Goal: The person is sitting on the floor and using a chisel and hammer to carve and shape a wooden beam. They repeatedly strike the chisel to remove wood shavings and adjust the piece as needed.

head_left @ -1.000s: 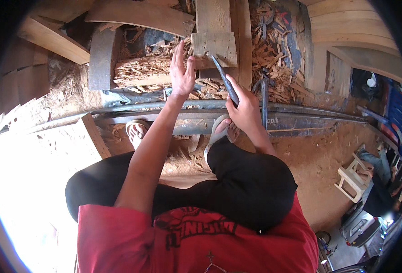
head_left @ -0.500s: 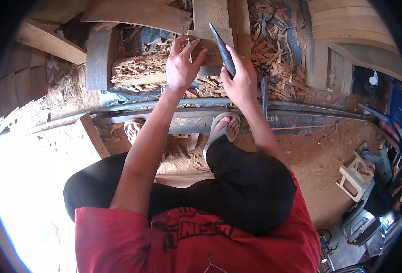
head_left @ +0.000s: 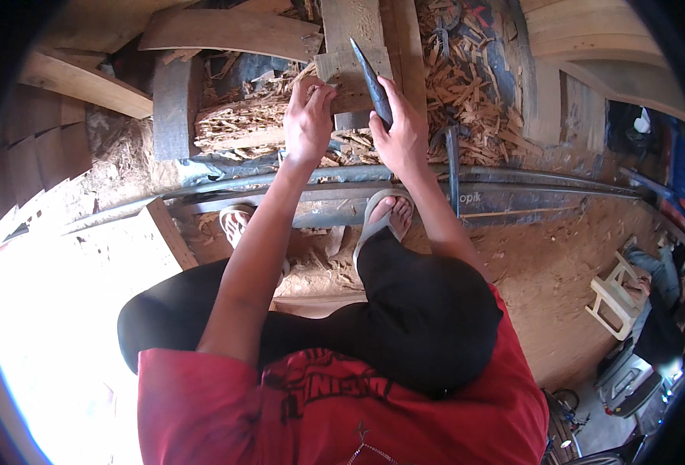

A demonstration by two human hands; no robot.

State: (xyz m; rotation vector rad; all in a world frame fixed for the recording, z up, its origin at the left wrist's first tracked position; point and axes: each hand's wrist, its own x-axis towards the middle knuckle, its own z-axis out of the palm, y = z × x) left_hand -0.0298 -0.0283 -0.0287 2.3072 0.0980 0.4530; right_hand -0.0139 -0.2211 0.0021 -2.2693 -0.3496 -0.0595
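A short wooden board (head_left: 352, 73) lies across a longer upright plank (head_left: 351, 19) at the top middle. My left hand (head_left: 308, 118) is at the board's left end, fingers curled and drawn together; I cannot make out what is between them. My right hand (head_left: 399, 127) grips a long, dark, pointed metal tool (head_left: 369, 76), held with its tip up over the board's right part.
Splintered wood (head_left: 470, 85) lies on both sides, with loose planks (head_left: 230, 32) around. A metal bar (head_left: 452, 167) stands near a long pipe (head_left: 257, 180). My sandalled feet (head_left: 385, 217) are below. Another person (head_left: 652, 310) sits by a pale stool (head_left: 617, 298) at the right.
My left hand's fingers were stretched out and have curled together at the board. My right hand has moved up and slightly left with the pointed tool, which points more steeply upward.
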